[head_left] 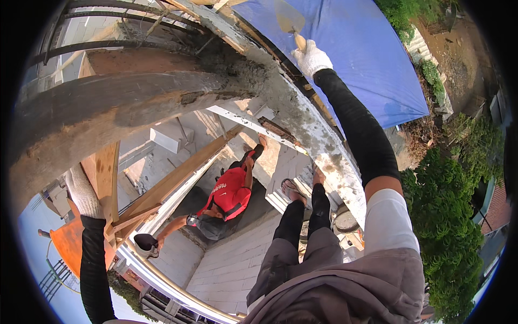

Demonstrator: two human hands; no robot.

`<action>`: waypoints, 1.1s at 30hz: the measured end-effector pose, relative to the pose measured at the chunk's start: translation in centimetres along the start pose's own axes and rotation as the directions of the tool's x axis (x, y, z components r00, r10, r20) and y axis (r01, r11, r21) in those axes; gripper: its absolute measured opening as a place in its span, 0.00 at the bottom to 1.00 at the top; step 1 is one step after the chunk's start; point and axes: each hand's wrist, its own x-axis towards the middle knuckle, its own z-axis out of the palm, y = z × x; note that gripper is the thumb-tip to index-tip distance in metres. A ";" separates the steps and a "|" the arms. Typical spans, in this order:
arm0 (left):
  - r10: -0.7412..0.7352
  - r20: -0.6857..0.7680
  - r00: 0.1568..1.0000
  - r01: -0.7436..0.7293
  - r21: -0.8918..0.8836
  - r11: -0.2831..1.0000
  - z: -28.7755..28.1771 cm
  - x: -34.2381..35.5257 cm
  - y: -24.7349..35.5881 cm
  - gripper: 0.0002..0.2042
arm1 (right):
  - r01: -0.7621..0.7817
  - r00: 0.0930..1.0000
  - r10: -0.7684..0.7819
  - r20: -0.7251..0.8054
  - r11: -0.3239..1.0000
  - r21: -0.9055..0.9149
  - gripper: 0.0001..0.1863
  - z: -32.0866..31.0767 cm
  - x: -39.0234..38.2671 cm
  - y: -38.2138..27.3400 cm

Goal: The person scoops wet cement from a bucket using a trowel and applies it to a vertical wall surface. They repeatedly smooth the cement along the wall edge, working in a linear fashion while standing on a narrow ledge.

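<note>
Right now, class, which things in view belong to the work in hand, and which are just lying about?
Likely in use:
trowel, held in the right hand
grey mortar on the white ledge

Apparently just around:
blue tarp
white block
leafy tree

An outdoor building site: a pale block wall [232, 264] near, rough mortar [264, 81] along a ledge [345, 175], and probably reinforcing bars [108, 44] far left.

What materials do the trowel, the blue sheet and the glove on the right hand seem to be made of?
Trowel: probably a metal blade, thin and flat, though its dull tan surface leaves this open; the pale tan handle may be wood.
Blue sheet: likely plastic tarpaulin, smooth and creased.
Right glove: seemingly knitted fabric, soft, white and matte.
</note>
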 end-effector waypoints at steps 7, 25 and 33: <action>0.177 0.118 0.977 -0.205 0.310 0.928 3.5 -0.4 3.2 0.22 | 0.211 0.972 -0.213 -0.097 0.977 -0.028 0.31 -5.5 -10.0 2.2; -0.056 0.003 0.998 0.052 0.337 0.940 3.8 -2.5 9.1 0.35 | 0.045 0.999 -0.046 0.009 0.996 0.081 0.25 -3.9 -34.2 -8.7; -0.053 -0.002 0.999 0.050 0.348 0.936 3.7 -1.5 7.4 0.36 | 0.239 0.967 -0.255 -0.022 0.930 -0.279 0.36 -6.8 -32.1 -16.3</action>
